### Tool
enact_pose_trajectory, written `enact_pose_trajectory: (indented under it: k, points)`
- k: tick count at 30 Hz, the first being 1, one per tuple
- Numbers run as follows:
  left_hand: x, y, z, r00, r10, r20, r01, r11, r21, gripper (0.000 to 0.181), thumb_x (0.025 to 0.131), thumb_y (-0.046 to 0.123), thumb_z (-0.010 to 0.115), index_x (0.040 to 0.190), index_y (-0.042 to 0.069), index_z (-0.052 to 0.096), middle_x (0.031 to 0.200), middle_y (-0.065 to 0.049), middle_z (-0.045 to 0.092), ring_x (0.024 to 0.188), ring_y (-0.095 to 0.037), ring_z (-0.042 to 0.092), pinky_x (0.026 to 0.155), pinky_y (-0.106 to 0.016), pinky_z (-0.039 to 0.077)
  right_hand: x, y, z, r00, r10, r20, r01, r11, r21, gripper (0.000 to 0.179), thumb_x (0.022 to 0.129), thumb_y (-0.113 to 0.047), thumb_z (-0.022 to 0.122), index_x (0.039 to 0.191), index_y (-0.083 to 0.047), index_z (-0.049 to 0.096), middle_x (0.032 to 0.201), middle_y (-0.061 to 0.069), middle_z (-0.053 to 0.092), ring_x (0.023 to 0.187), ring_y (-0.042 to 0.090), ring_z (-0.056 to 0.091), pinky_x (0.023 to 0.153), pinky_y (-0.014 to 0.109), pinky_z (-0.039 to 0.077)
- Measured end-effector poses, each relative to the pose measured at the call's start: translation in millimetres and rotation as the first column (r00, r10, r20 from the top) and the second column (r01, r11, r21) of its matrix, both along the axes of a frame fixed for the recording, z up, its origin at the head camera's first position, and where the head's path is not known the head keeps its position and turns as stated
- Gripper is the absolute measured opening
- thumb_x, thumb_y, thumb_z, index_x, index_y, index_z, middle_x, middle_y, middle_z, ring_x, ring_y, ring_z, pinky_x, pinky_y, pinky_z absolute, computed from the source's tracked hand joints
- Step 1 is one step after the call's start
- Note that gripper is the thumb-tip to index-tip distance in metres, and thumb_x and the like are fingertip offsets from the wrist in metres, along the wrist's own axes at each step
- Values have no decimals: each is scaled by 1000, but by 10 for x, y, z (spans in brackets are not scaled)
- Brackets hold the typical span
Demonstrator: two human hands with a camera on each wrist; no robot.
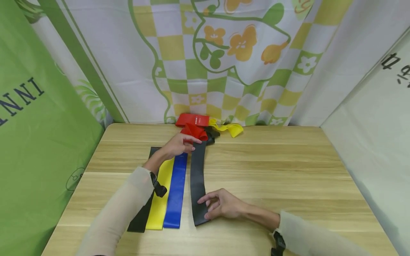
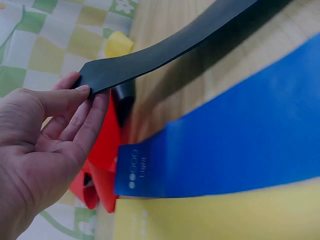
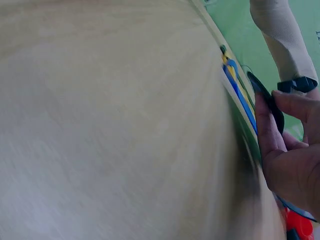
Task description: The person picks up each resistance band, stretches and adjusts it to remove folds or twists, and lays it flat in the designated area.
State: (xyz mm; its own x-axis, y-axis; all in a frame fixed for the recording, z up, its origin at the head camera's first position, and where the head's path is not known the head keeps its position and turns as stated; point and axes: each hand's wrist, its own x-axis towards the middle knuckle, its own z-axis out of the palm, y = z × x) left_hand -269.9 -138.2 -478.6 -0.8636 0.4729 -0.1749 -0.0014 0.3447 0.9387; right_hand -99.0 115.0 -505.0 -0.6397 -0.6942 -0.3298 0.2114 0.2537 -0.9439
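A black resistance band stretches lengthwise between my two hands, slightly bowed. At its far end my left hand pinches it between thumb and fingers; the left wrist view shows the band raised over the table, its shadow below. My right hand grips the near end, thumb on one side and fingers on the other. Left of it, a blue band labelled "Light", a yellow band and another black band lie flat side by side, partly hidden by my left arm.
Crumpled at the table's back edge are red bands, a yellow band and a dark one. A patterned curtain hangs right behind them. Cloth walls flank the wooden table.
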Motion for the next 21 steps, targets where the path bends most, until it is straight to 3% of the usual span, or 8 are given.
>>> enact_pose_trajectory:
  k: [8, 12, 15, 21]
  points:
    - [24, -48, -106, 1000, -7, 26, 7, 1000, -8, 37, 98, -13, 60, 132, -3, 71, 145, -19, 58, 100, -29, 68, 92, -35, 62, 90, -95, -54, 999, -35, 10, 35, 999, -30, 48, 85, 7, 81, 131, 4, 69, 102, 5, 63, 82, 11, 72, 68, 18, 56]
    - [9, -64, -154, 1000, 5, 24, -4, 1000, -24, 37, 98, -14, 61, 132, -3, 71, 140, -20, 58, 95, -25, 68, 90, -34, 63, 120, -128, -76, 999, -40, 14, 41, 998, -44, 49, 86, 7, 81, 133, 6, 67, 103, 5, 61, 83, 9, 72, 69, 18, 56]
    - [-2, -64, -186, 1000, 7, -1, -7, 999, -53, 36, 98, -13, 62, 131, -3, 72, 134, -21, 61, 94, -23, 69, 90, -34, 63, 141, -158, -83, 998, -58, 30, 59, 997, -40, 49, 86, 7, 81, 132, 6, 67, 103, 6, 61, 84, 10, 72, 70, 18, 56]
    - [-19, -53, -219, 993, -29, -111, 11, 987, -162, 36, 95, -11, 69, 129, 1, 74, 135, -18, 67, 104, -25, 71, 94, -38, 61, 160, -194, -81, 995, -84, 53, 85, 996, -8, 47, 85, 6, 82, 130, 3, 69, 103, 8, 63, 84, 12, 71, 69, 19, 56]
